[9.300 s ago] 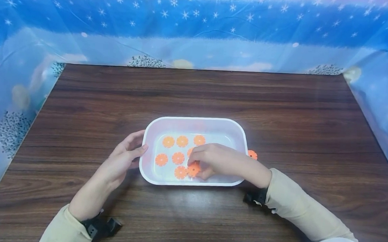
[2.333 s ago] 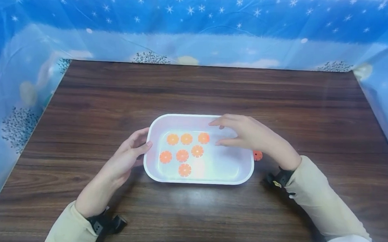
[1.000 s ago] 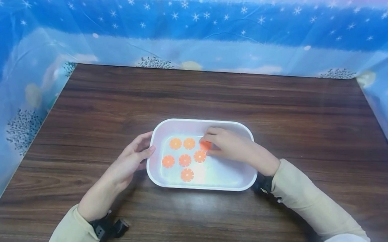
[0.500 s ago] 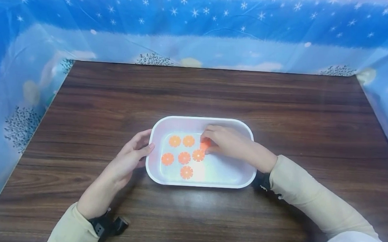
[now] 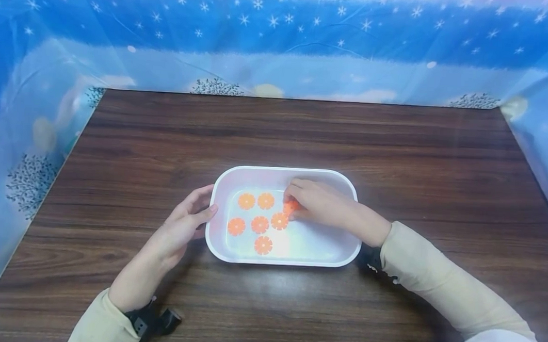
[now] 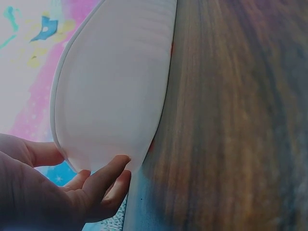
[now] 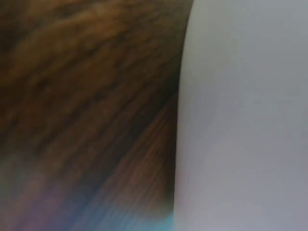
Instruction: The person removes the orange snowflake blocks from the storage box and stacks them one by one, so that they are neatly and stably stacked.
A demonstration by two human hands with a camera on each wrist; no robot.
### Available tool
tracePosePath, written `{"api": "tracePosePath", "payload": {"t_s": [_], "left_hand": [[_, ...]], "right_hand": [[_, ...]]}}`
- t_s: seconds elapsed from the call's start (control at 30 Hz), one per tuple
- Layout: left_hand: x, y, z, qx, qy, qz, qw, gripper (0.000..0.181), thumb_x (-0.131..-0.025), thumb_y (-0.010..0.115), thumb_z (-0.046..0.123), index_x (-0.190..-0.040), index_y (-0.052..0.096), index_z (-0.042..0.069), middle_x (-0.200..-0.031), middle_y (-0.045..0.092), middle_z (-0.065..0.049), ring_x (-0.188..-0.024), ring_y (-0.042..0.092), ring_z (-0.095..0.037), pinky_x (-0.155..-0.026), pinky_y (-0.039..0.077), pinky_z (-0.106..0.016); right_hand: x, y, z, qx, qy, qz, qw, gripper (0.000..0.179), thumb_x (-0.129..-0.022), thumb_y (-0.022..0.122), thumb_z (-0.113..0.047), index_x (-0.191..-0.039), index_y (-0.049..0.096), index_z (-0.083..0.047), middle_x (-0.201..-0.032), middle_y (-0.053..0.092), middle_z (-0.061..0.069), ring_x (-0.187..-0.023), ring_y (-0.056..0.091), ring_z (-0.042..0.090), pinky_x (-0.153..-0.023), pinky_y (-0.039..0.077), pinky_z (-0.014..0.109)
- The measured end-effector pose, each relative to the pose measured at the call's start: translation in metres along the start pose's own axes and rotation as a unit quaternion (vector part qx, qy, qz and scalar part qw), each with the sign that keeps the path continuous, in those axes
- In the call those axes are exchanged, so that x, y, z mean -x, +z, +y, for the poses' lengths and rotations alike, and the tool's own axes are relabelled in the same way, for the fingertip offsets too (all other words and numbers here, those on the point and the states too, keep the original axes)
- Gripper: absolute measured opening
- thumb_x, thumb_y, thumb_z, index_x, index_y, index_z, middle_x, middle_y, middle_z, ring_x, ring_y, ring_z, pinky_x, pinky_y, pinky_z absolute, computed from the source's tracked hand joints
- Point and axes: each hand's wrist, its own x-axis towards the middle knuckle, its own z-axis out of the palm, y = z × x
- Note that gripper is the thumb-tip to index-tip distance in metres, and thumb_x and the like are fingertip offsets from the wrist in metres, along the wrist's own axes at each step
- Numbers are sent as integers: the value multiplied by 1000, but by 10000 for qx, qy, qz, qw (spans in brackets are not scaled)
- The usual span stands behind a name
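Orange disc [image 5: 292, 207] pinched inside a white tub [image 5: 316, 248]

By the right hand [image 5: 321, 202], one orange disc is gripped between curled fingers and thumb, just past the middle of the tub towards its far wall; its lower edge is partly hidden. Six more discs [image 5: 259, 224] are counted flat on the tub's floor: two towards the far wall, three in a slanting middle row, one nearer the front wall. The tub's left end is clasped by the left hand [image 5: 188, 215], with the thumb laid over the rim and the fingers set against the outer wall.

Two thin orange slivers [image 6: 152, 145] are shown at the tub's bottom edge in the left wrist view; what they belong to cannot be told.

The right forearm is reached over the tub's right end, the palm turned down. Both arms are covered by pale sleeves [image 5: 454, 284], and a black camera [image 5: 156, 321] is worn at each wrist. Around the tub, a brown wooden table [image 5: 276, 135] is seen, bordered behind by blue cloth [image 5: 281, 37] printed with white snowflakes.
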Motion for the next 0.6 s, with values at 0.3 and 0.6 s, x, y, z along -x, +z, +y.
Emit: {"api": "tracePosePath", "payload": {"t_s": [0.3,0.6], "left_hand": [[0,0,1,-33,-23,6,10000,53,-99,44,20,-147,24,16,-147,27,-13,-128,35,-32,-98,33,-46],[0,0,1,-46,-90,41,9999,53,-99,45,20,-147,24,16,-147,27,-12,-128,35,-31,-98,34,-44]], "right_hand": [[3,1,0,351,-315,133,9988,30,-81,74,-22,-108,67,-8,-94,60,2,-78,53,12,-74,46,25],[2,0,0,498,-603,313,9964,26,-79,73,-19,-102,68,-7,-92,59,2,-75,51,12,-70,44,24]]}}
